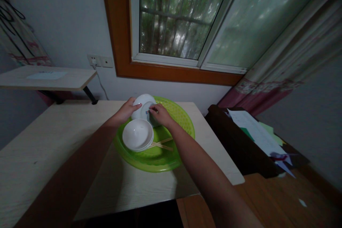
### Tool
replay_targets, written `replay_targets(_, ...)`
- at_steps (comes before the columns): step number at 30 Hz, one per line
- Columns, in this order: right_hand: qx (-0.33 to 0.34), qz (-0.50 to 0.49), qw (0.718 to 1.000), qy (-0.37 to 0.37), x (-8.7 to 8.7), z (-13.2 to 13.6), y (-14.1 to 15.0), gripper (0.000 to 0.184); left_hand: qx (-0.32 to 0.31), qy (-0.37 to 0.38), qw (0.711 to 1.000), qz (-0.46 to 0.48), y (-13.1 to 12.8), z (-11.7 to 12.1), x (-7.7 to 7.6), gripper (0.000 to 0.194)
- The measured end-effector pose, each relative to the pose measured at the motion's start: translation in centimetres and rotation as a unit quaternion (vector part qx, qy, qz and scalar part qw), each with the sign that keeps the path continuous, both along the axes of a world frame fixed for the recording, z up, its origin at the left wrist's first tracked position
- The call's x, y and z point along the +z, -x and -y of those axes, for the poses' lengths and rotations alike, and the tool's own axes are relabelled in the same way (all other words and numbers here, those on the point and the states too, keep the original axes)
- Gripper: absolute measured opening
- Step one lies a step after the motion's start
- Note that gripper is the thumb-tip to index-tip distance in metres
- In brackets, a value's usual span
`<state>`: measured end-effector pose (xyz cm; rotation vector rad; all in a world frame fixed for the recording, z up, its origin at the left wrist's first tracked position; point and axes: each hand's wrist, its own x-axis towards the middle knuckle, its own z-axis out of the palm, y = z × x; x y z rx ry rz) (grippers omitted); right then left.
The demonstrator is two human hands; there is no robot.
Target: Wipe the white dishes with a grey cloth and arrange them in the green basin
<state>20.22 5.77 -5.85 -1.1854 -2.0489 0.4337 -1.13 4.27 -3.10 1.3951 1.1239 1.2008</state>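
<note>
A wide green plastic basin (175,156) sits on a pale wooden table (53,142). Over its far side I hold a white bowl (143,107) tilted on edge. My left hand (127,111) grips the bowl's left rim with fingers curled round it. My right hand (160,114) presses closed fingers against the bowl's right side; whether it holds a cloth there I cannot make out. A stack of white bowls (137,134) rests in the basin near me. Wooden chopsticks (162,144) lie beside the stack.
A small shelf (53,78) with a paper sticks out of the wall at the left. A wall socket (100,60) sits above it. A dark cabinet (240,142) with papers stands right of the table. A window and curtain fill the back.
</note>
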Motion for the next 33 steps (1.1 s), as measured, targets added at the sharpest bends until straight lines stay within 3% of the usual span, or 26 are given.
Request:
replay_targets(6,0.02,-0.076,0.997,-0.01,1.2,0.6,-0.3,0.032,0.009,0.019,0.996,0.083,0.2,-0.3,0.5,0.047)
replay_targets(9,0.073,-0.101,0.992,-0.024,2.2,1.6,-0.1,0.036,0.031,0.012,0.991,0.128,0.4,-0.3,0.8,0.046)
replay_targets(15,0.187,-0.022,0.978,-0.091,3.9,3.6,1.2,0.046,0.035,0.022,0.981,0.187,0.7,-0.2,1.2,0.035)
replay_targets(21,0.131,0.038,0.98,-0.143,3.7,2.9,1.1,0.06,0.023,0.019,0.98,0.199,0.6,0.1,1.4,0.03)
replay_targets(28,0.019,0.052,0.987,-0.154,3.4,2.2,0.5,0.058,0.077,-0.05,0.962,0.256,1.0,-0.2,1.3,0.029)
replay_targets(33,0.028,0.077,0.986,-0.143,3.9,3.3,1.0,0.05,0.092,-0.052,0.941,0.322,1.3,-0.8,1.0,0.034)
